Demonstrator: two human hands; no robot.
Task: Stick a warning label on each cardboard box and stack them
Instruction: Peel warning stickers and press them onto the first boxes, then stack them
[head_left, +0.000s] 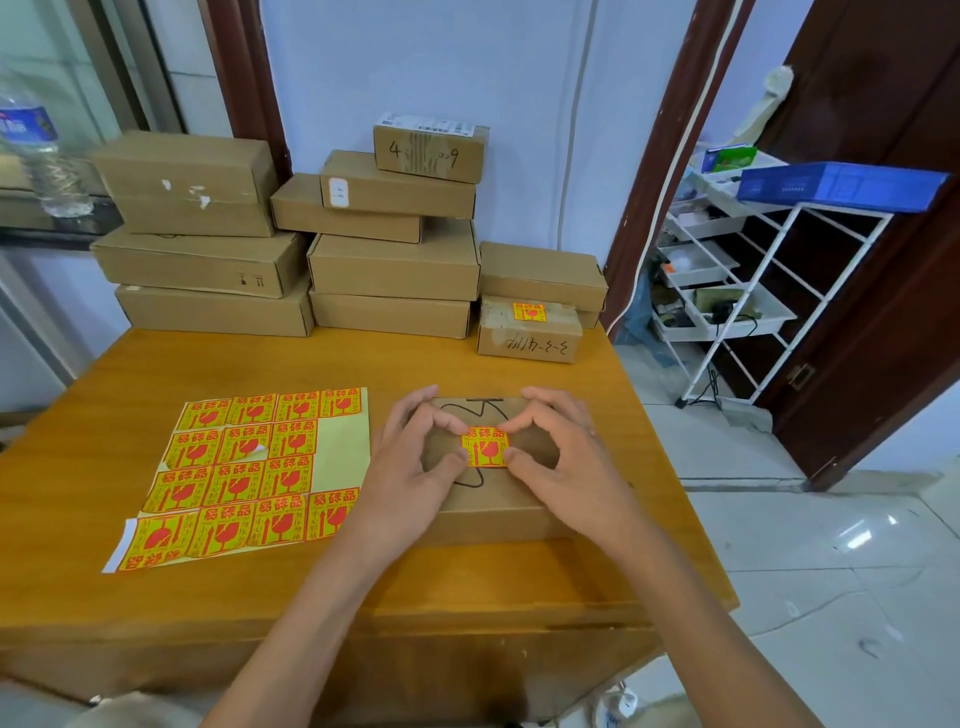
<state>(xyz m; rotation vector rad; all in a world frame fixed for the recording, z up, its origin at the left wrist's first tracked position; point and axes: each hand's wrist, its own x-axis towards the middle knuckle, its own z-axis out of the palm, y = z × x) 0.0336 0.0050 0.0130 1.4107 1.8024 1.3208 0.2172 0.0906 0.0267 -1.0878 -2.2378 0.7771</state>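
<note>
A flat cardboard box (488, 506) with black marker scribbles lies on the wooden table (467, 582) in front of me. A red-and-yellow warning label (485, 447) sits on the middle of its top. My left hand (410, 457) touches the label's left edge with thumb and index fingertip, and my right hand (566, 457) touches its right edge the same way. To the left lies the sticker sheet (249, 473) with several labels and some bare backing. At the back right, a small box (527, 332) carries a label (529, 312) on its top.
Unlabelled cardboard boxes are stacked along the wall at the back left (208, 234) and back middle (395, 260). A water bottle (47, 161) stands on a ledge at far left. Beyond the table's right edge stands a white rack (753, 280) with a blue tray (841, 184).
</note>
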